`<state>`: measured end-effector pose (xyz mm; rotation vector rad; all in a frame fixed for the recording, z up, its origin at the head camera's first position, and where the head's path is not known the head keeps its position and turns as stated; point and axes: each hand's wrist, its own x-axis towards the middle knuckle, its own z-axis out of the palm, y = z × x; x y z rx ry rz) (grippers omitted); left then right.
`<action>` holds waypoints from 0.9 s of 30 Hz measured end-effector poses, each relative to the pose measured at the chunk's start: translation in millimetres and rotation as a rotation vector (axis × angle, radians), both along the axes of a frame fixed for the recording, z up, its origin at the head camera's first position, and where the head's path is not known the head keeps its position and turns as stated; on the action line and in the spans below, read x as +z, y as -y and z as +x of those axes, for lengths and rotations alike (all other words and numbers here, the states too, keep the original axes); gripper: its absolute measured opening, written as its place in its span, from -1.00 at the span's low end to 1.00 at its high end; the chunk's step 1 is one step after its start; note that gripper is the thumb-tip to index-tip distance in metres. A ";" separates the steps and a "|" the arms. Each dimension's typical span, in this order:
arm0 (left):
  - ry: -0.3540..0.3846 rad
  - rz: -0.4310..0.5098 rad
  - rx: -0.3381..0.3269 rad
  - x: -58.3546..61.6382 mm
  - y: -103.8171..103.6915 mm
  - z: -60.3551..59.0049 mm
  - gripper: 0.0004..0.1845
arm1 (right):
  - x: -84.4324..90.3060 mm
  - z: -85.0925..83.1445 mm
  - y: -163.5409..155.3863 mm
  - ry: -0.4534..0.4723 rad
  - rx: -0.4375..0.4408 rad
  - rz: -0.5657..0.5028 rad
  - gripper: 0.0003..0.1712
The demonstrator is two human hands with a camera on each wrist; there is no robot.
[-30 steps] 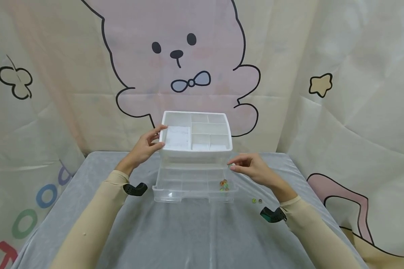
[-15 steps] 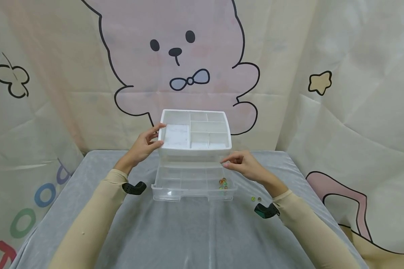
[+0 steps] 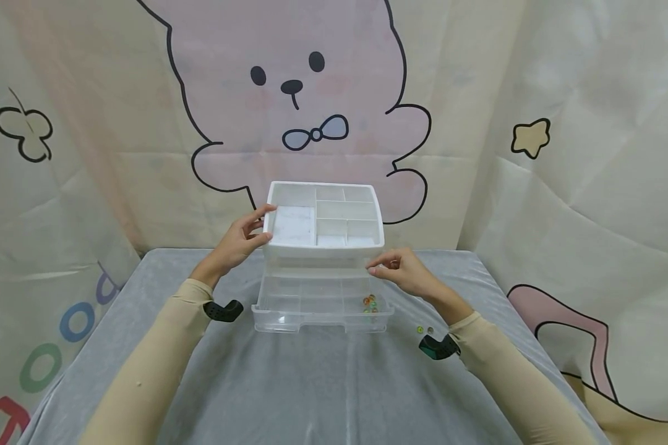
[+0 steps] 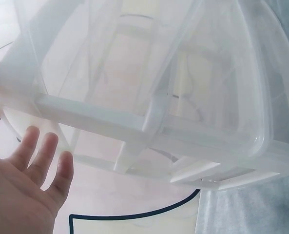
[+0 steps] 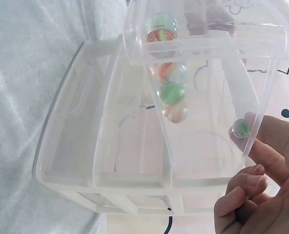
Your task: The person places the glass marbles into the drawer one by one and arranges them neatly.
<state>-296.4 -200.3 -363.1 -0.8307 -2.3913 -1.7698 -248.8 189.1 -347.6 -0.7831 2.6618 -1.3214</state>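
A white plastic storage box [image 3: 325, 247] with a divided tray on top stands on the table. Its clear drawer [image 3: 323, 321] is pulled out at the front. Several glass marbles [image 3: 370, 304] lie in the drawer's right part; in the right wrist view these marbles [image 5: 172, 92] are in a row. My left hand [image 3: 235, 245] holds the box's left edge with thumb and index finger, its other fingers loosely extended in the left wrist view. Over the drawer's right rear side, my right hand [image 3: 406, 272] pinches a green and white marble [image 5: 241, 128] between thumb and index finger.
Two loose marbles lie on the grey cloth right of the drawer, a yellow-green marble [image 3: 420, 330] and a darker marble [image 3: 430, 330]. The grey cloth [image 3: 289, 389] covers the table. A printed curtain [image 3: 479, 185] hangs behind and beside it.
My right hand has moved left, from beside the box to above the drawer's right side, and has since stayed nearly still. My left hand keeps its hold on the box.
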 end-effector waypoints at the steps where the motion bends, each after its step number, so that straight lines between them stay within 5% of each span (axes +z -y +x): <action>1: -0.001 0.002 0.002 -0.1 -0.1 -0.3 -0.35 | -0.1 -0.1 -0.1 -0.001 0.001 0.000 -0.80; 27: -0.003 0.008 -0.006 -0.3 -1.5 0.5 -0.35 | 6.0 5.7 -2.2 0.019 0.029 0.044 -0.75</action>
